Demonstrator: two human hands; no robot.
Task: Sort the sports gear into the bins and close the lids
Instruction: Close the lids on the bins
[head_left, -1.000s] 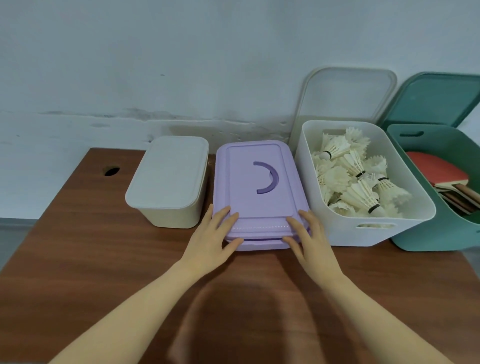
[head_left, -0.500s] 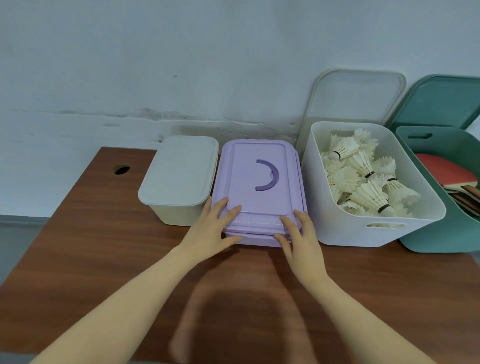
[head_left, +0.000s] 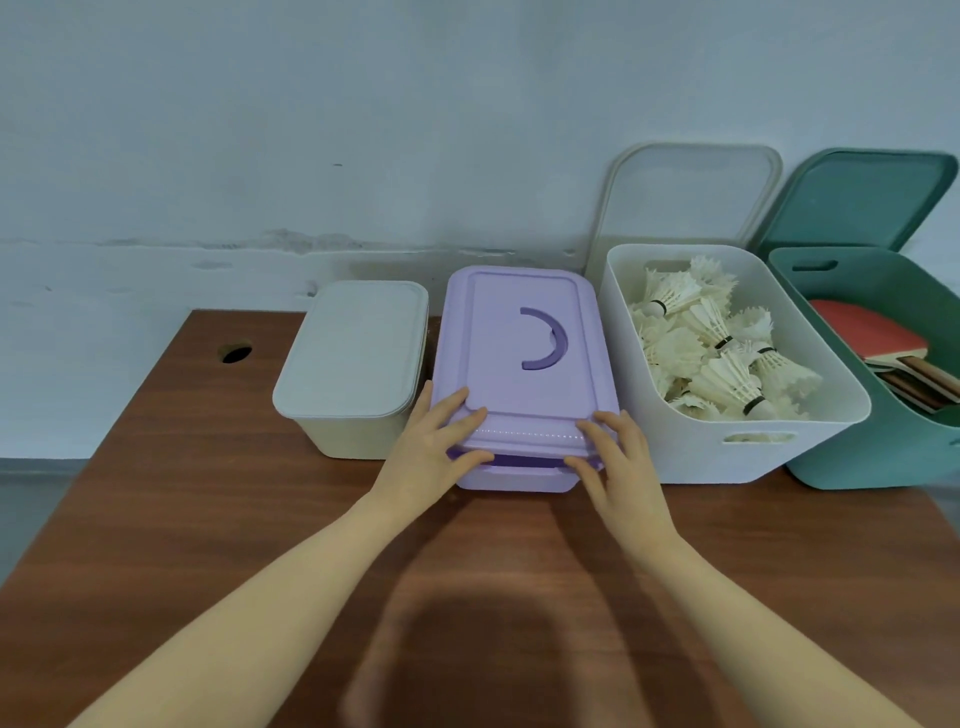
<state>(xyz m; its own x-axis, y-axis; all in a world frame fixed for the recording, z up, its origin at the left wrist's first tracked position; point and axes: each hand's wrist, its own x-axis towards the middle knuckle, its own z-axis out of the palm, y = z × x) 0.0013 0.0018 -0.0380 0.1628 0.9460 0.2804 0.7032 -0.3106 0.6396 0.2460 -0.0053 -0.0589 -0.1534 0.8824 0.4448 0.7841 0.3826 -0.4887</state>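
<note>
A plain room, perhaps a home or a storeroom corner, is showing here, though which of the two cannot be told. A wood-grain tabletop (head_left: 171, 519) with a round cable hole (head_left: 235, 353), the kind a desk has, is standing against a pale painted wall (head_left: 311, 130) that is flaking and staining along a horizontal line. Household plastic storage bins are sitting in a row along the wall: a cream bin (head_left: 353, 364), a purple bin (head_left: 524, 374), a white bin (head_left: 727, 452) holding shuttlecocks (head_left: 717, 353) and a green bin (head_left: 883, 447) holding paddles (head_left: 878, 343), with two loose lids leaning on the wall behind.
</note>
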